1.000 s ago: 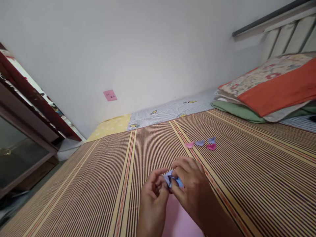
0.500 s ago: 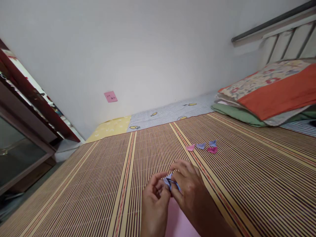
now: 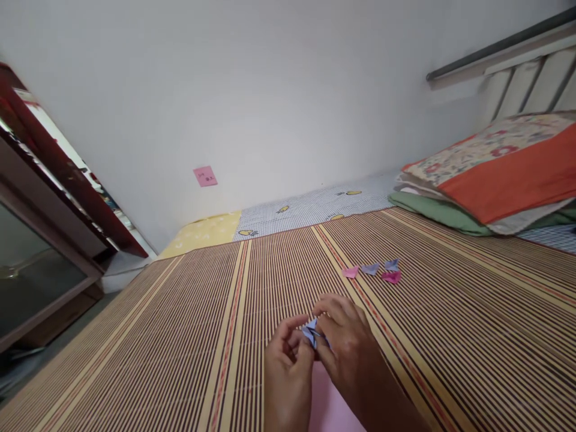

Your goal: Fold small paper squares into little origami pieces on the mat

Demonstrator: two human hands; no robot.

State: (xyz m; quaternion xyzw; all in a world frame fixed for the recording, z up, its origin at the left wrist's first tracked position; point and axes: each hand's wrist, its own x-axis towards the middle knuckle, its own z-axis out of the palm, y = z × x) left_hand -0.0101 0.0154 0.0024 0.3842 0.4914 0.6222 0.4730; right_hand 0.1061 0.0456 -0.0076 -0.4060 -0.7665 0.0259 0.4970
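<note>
A small folded blue paper piece [image 3: 310, 331] is pinched between my two hands, low in the middle of the head view. My left hand [image 3: 290, 360] grips its left side with thumb and fingers. From the right, my right hand [image 3: 344, 336] is closed on its other side, and those fingers hide part of the paper. Under my wrists lies a pink sheet [image 3: 330, 399], partly covered by my right forearm. Beyond my hands, several small folded papers rest on the mat: a light pink one [image 3: 350, 272], a magenta one [image 3: 391, 276] and blue ones [image 3: 371, 269].
A striped bamboo mat [image 3: 180, 324] spreads over the bed. Folded bedding with an orange cover [image 3: 517, 180] is piled at the right. A pink note [image 3: 205, 176] is stuck to the white wall. At the left stands a dark red door frame [image 3: 76, 174].
The view has shifted slightly, so the scenery sits a little to the right and lower. Both hands keep hold of the blue paper, with only slight finger movement.
</note>
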